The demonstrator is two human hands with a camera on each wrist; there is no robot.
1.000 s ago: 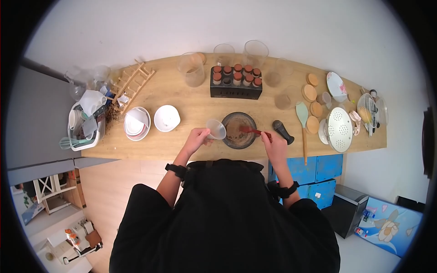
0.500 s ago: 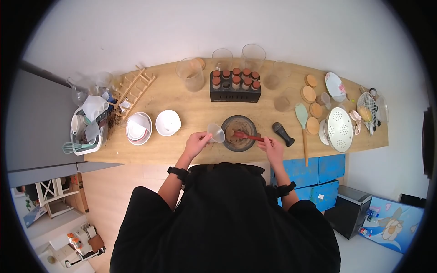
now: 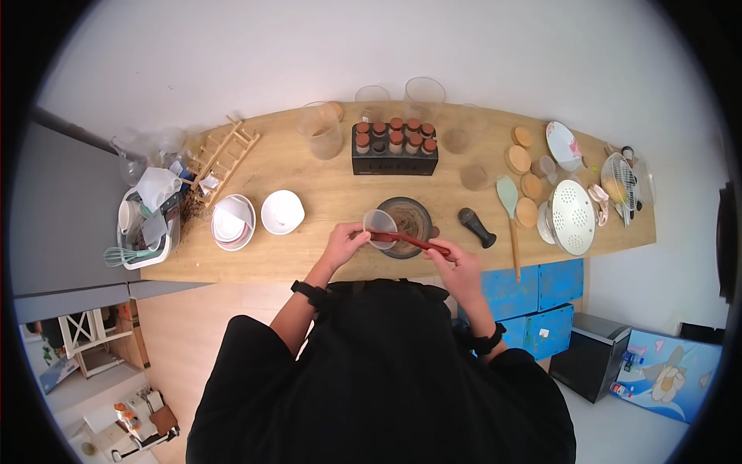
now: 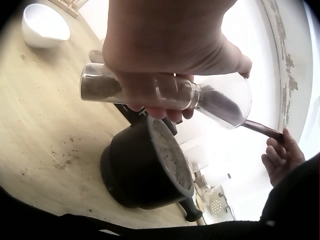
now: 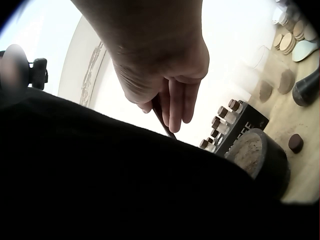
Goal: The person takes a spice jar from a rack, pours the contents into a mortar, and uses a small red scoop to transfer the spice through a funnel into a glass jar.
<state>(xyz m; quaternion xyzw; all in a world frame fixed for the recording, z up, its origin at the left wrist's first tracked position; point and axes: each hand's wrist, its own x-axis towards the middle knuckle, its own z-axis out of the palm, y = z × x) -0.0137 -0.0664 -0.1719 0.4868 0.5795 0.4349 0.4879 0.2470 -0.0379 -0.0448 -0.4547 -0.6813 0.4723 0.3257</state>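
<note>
My left hand [image 3: 345, 245] [image 4: 165, 45] grips a glass vial [image 4: 100, 89] with dark powder near its base. A clear funnel [image 4: 240, 90] [image 3: 373, 220] sits at the vial's mouth. Between its fingers, my right hand [image 3: 457, 271] [image 5: 177, 80] pinches the handle of a red spoon [image 3: 421, 243] [image 4: 264, 130], whose head lies inside the funnel, partly over the near-left rim of the dark mortar [image 4: 135, 170] [image 5: 275, 162]. Brown powder [image 3: 407, 220] coats the mortar's inside. A small reddish-brown stopper [image 5: 295, 143] lies beside the mortar.
Behind the mortar stands a black rack [image 3: 394, 164] of stoppered vials. The pestle [image 3: 476, 227], a green spatula [image 3: 508, 195] and a white colander [image 3: 573, 218] are to the right. White bowls [image 3: 283, 213] stand left; clear containers [image 3: 321, 131] are behind.
The red spoon has moved left, from inside the mortar to the funnel. My right hand has shifted left and nearer my body; my left hand has come slightly right with the funnel.
</note>
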